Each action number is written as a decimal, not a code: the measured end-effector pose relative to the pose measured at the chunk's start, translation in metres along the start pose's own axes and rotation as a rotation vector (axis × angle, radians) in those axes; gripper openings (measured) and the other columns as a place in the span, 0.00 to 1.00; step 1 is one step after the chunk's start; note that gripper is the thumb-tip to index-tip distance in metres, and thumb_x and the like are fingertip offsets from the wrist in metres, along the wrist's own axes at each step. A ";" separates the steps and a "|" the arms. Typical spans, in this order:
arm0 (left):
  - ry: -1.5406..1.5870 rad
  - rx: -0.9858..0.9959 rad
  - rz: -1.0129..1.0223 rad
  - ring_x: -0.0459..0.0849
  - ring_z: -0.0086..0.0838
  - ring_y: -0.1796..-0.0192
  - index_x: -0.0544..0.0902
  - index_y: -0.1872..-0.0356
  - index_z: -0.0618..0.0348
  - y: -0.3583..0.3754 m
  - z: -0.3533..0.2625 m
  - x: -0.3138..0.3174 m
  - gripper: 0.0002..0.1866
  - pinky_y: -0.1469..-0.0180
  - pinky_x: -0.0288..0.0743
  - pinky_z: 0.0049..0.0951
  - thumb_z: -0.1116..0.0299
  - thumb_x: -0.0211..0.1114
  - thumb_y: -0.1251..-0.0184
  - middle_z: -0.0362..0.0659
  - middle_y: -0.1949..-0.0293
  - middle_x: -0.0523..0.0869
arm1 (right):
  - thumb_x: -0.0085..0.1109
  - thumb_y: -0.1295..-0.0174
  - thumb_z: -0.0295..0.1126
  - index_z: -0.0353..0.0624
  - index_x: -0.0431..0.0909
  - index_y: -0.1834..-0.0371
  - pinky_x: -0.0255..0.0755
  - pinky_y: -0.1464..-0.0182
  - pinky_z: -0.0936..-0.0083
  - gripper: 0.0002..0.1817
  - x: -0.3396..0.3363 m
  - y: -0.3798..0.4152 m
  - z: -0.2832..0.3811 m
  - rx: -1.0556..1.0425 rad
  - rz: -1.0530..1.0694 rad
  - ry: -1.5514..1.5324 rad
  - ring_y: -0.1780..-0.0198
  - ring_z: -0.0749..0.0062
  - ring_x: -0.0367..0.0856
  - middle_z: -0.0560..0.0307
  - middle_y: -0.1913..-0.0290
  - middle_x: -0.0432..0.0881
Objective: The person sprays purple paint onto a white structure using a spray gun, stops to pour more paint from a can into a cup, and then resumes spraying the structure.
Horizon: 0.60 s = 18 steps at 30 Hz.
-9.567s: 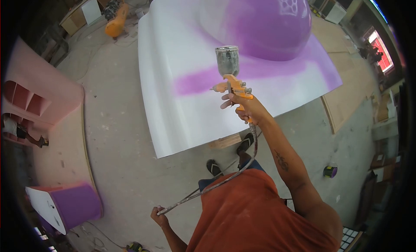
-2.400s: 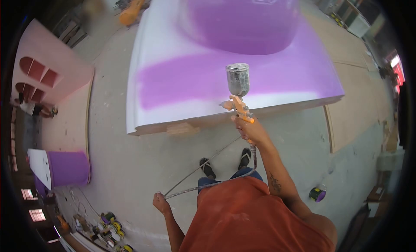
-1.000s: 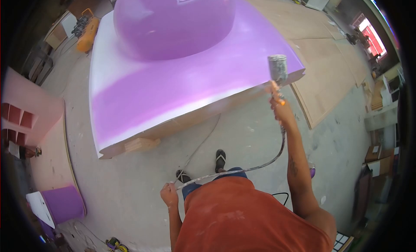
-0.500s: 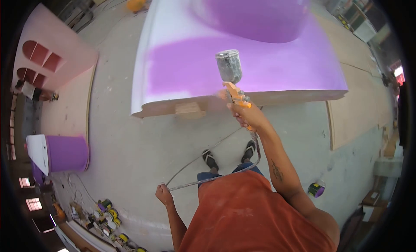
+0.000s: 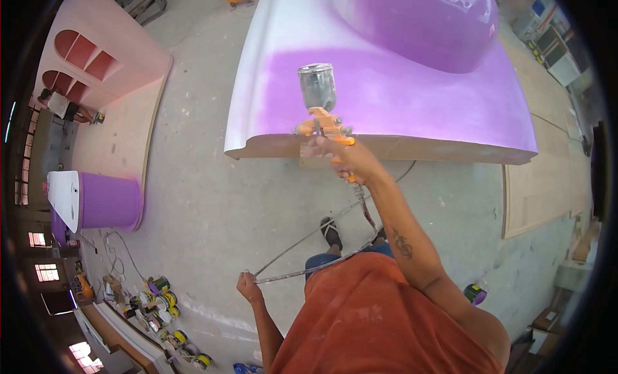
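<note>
My right hand is wrapped round the handle of an orange spray gun, which has a grey metal cup on top. The gun is near the front edge of a large white and purple piece with a rounded purple form on it. From the gun's handle a paint-stained hose runs down past my waist. My left hand, low and to the left, is closed on the hose where it bends back.
Paint cans stand at lower left, below a purple ribbed piece. Another person bends beside a pink shelf piece. A wooden panel lies at right, near a can. Loose hose crosses the floor.
The spray gun and my right hand have moved left along the piece's front edge. The view has shifted, and one foot is now mostly hidden. My left hand still holds the hose.
</note>
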<state>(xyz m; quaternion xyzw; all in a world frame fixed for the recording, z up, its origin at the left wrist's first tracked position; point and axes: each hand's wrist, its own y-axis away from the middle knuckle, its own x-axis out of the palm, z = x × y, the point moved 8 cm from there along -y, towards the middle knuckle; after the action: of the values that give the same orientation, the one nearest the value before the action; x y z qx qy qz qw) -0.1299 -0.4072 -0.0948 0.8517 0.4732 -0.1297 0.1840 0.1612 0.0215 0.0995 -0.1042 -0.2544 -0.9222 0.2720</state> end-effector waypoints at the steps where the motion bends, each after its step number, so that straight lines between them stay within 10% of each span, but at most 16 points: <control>1: 0.000 0.003 0.001 0.67 0.21 0.71 0.71 0.81 0.60 -0.002 0.000 0.004 0.20 0.66 0.60 0.27 0.65 0.55 0.24 0.36 0.77 0.70 | 0.61 0.31 0.50 0.43 0.79 0.53 0.54 0.84 0.84 0.19 0.001 -0.004 -0.002 0.009 0.016 0.022 0.82 0.88 0.61 0.65 0.69 0.77; 8: -0.042 0.038 0.121 0.65 0.22 0.74 0.70 0.82 0.65 -0.034 -0.022 0.025 0.21 0.71 0.58 0.29 0.68 0.56 0.26 0.37 0.80 0.68 | 0.65 0.33 0.49 0.45 0.77 0.56 0.55 0.84 0.82 0.19 0.001 -0.002 -0.024 0.081 -0.169 0.107 0.83 0.87 0.61 0.66 0.72 0.73; 18: -0.273 0.248 0.472 0.63 0.23 0.77 0.67 0.82 0.66 0.012 -0.078 0.156 0.21 0.74 0.56 0.32 0.68 0.58 0.28 0.41 0.82 0.66 | 0.66 0.33 0.44 0.47 0.75 0.62 0.54 0.83 0.84 0.14 -0.201 0.180 -0.027 0.039 -0.747 0.097 0.83 0.89 0.60 0.70 0.77 0.69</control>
<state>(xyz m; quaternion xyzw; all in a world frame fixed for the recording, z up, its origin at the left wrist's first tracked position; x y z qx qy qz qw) -0.0351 -0.2606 -0.0836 0.9289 0.2137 -0.2534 0.1654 0.4266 -0.0323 0.0848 0.0449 -0.2794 -0.9566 -0.0693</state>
